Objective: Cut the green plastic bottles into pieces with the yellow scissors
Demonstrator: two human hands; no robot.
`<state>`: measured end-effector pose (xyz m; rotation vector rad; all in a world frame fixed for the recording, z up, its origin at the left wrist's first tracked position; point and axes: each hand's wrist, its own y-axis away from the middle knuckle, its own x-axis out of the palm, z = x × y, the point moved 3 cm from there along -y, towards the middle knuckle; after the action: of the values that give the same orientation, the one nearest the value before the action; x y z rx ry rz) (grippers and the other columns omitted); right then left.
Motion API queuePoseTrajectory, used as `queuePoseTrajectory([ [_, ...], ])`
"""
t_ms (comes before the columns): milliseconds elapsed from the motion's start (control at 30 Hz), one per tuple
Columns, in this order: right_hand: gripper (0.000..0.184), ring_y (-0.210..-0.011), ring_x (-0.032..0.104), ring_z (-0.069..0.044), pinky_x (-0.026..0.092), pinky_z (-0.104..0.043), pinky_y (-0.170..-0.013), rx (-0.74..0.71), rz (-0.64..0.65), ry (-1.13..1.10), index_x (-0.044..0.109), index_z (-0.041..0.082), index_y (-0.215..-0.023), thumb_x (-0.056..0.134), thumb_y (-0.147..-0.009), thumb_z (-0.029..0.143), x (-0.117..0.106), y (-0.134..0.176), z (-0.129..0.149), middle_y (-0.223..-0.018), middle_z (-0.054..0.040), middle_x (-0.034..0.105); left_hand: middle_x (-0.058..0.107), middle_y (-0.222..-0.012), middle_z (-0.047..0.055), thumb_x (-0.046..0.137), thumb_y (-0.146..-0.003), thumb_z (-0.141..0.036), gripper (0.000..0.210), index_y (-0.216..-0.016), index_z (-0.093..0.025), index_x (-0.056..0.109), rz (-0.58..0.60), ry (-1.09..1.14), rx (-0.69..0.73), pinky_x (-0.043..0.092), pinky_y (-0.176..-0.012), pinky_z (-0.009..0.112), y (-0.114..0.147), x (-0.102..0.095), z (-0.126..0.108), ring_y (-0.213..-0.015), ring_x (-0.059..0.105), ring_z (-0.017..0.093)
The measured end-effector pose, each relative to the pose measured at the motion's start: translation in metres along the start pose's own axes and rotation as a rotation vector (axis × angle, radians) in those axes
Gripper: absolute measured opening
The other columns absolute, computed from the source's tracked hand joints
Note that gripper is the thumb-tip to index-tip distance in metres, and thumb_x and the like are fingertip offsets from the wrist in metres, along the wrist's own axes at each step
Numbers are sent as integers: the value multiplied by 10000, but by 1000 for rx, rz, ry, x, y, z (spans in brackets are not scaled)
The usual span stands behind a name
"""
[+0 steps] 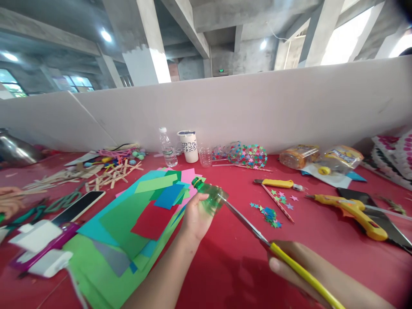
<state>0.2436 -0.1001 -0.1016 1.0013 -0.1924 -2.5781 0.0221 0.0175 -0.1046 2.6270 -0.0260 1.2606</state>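
My left hand [197, 214] is closed around the cut-off top of a green plastic bottle [210, 196], its green cap pointing up and to the left. In my right hand [296, 262] is a pair of scissors [247, 223] with a long yellow handle. The blades reach up and left to the cut edge of the bottle piece, and their tips meet or overlap it. Just left of my left hand lies a pile of coloured paper sheets [119, 223]. Small star cutouts [272, 216] are scattered beyond my right hand.
A yellow glue gun [357, 210] and a yellow utility knife [278, 183] lie to the right. Along the back stand a water bottle [168, 150] and a white cup [189, 148]. A phone [79, 207] and wooden sticks [112, 175] are left. Another person's hand [11, 201] shows at the far left.
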Motion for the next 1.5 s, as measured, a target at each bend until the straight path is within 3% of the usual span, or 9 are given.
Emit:
queuePoseTrajectory([
  [300,566,-829,676,-337,473,-321,-613,3,11,52,687,226,-842,399,-880,712,-4,1,5,-865,-81,749,760,-795,119,505,-637,-52,256,-814,-79,688,-57,53,3,603,-754,326,-1,-3,-1,-807,736,234],
  [500,561,-893,687,-365,495,-325,-652,14,97,64,686,195,-901,400,-899,678,-6,5,15,-944,-104,756,755,-794,118,480,-599,-41,300,-818,-84,681,-57,75,-19,608,-773,338,-1,-2,-2,-792,739,231],
  [733,536,-890,690,-312,489,-300,-663,-30,94,48,680,190,-940,404,-918,649,1,1,11,-1056,-95,753,757,-841,152,472,-594,-19,354,-879,-55,679,-57,64,-72,616,-723,338,2,2,3,-804,743,252],
  [900,647,-823,711,-327,491,-316,-603,-10,93,79,687,167,-952,369,-873,725,-5,0,15,-967,-116,765,757,-805,137,455,-582,-25,327,-810,-80,683,-64,81,-69,615,-749,343,1,0,1,-811,744,248],
  [1167,619,-847,716,-305,523,-302,-657,2,74,50,686,158,-1012,399,-887,691,-1,1,16,-983,-102,765,755,-774,130,482,-630,-11,257,-761,-69,695,-63,77,-30,612,-744,330,-3,-3,2,-769,741,238],
  [1400,654,-940,689,-397,536,-354,-720,72,49,35,686,147,-889,387,-827,726,-8,4,26,-1095,-168,745,750,-772,102,566,-738,-13,146,-758,-83,692,-16,23,19,597,-665,270,-3,1,3,-694,720,188],
  [1500,619,-904,691,-384,519,-334,-672,45,49,29,669,170,-842,392,-828,724,-7,2,23,-1060,-154,751,740,-747,87,596,-765,-20,113,-743,-84,687,-6,-10,28,577,-616,225,-2,2,4,-625,700,150],
])
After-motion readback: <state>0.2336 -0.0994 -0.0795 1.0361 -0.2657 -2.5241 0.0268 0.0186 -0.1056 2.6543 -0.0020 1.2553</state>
